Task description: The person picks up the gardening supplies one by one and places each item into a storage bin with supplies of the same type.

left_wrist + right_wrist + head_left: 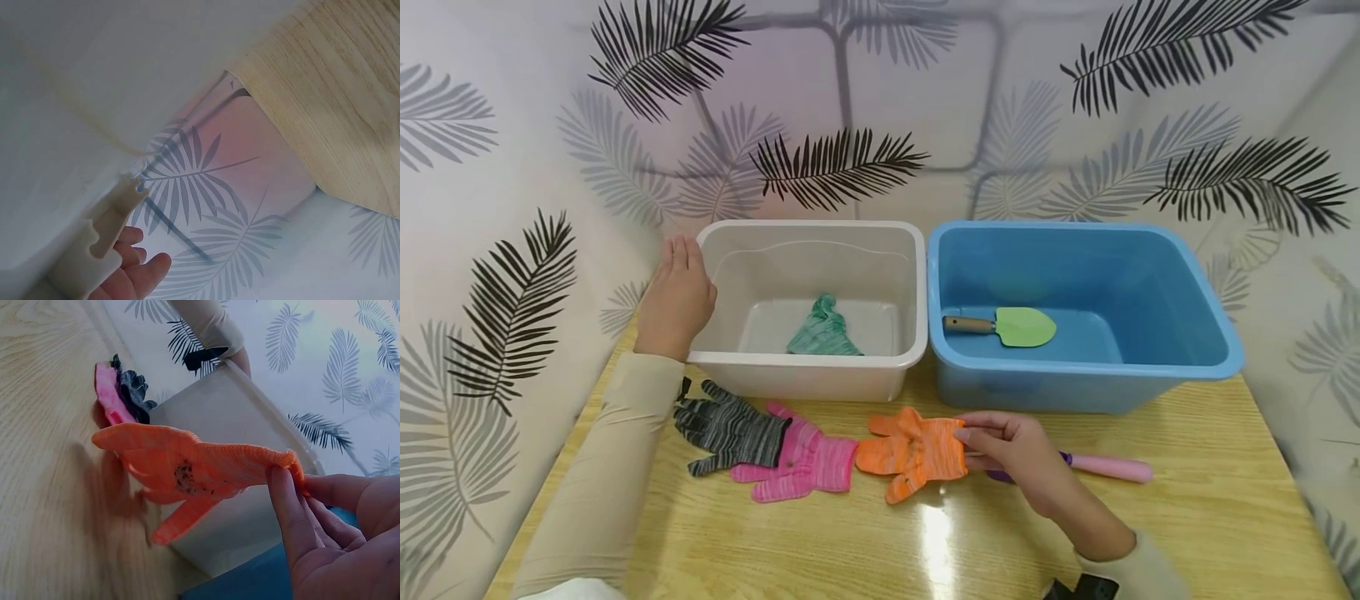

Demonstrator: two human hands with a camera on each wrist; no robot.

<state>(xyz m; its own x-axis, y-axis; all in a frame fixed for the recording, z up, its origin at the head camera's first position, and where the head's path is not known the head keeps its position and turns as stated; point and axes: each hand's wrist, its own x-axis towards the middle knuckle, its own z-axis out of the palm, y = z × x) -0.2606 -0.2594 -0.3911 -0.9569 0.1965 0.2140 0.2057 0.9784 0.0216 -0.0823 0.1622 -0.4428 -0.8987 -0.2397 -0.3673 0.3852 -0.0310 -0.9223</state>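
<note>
An orange knit glove (917, 450) hangs by its cuff from my right hand (1018, 454), which pinches the cuff between thumb and fingers. Dark specks mark the glove's palm (184, 478) in the right wrist view. My left hand (676, 296) grips the left rim of a white bin (805, 361); in the left wrist view its fingers (153, 275) show beside the rim's underside. A green glove (823, 329) lies in that bin. On the table, a grey-black glove (730, 429) overlaps a pink glove (812, 454) left of the orange one.
A blue bin (1082, 367) stands beside the white one, holding a green-bladed trowel (1022, 327) with a wooden handle. A tool with a pink handle (1112, 467) lies behind my right hand, partly hidden. Leaf-printed cloth (880, 100) backs the wooden table (820, 550).
</note>
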